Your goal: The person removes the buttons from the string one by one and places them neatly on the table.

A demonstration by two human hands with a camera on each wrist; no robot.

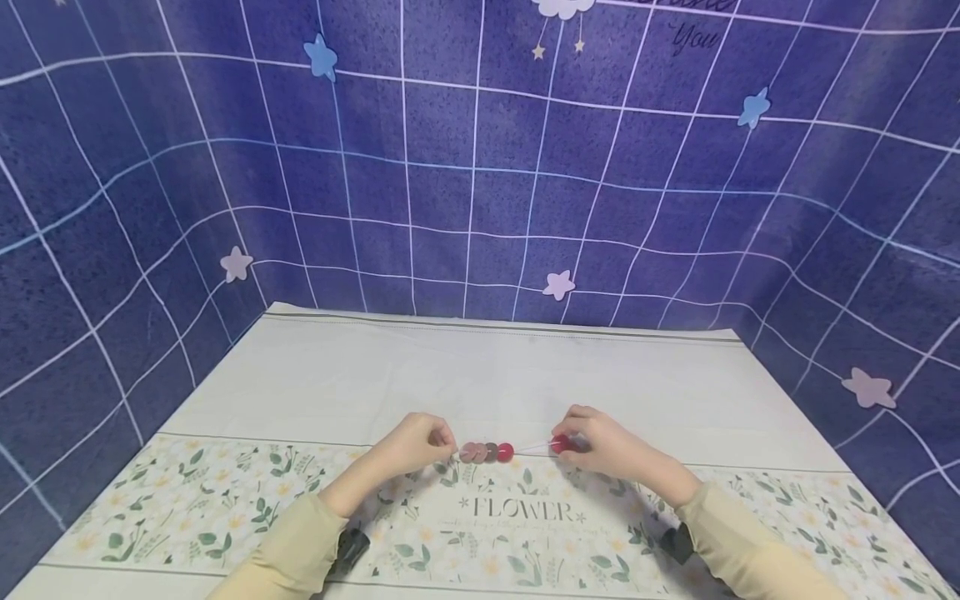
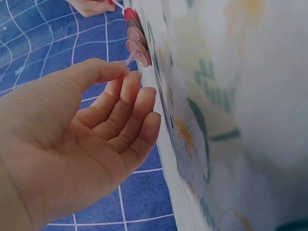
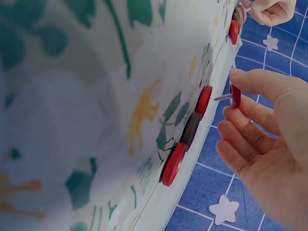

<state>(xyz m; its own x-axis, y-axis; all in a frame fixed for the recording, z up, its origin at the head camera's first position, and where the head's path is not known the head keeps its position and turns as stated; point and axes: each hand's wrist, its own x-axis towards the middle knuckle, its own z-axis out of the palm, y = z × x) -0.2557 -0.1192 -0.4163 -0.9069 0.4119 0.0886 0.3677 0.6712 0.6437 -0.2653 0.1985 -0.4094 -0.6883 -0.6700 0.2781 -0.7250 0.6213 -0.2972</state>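
My left hand [image 1: 417, 442] pinches one end of a thin whitish string [image 2: 130, 57] between thumb and fingertips. Beside those fingertips, several buttons are threaded in a row: two pink ones, the outermost pink button [image 2: 138, 53] nearest the hand, then a brown button [image 1: 492, 452] and a red button [image 1: 506, 452]. A bare stretch of string leads right to my right hand [image 1: 613, 447]. There the thumb and index finger pinch another red button [image 3: 235, 96], and string sticks out from its face. The other fingers of both hands are loosely bent.
Near my right hand, a loose red button [image 3: 204, 100], a dark brown button [image 3: 192, 131] and another red button [image 3: 173, 164] lie in a line on the table. A white cloth with a floral band [image 1: 247, 508] covers the tabletop. Blue gridded curtain [image 1: 480, 183] encloses the back and sides.
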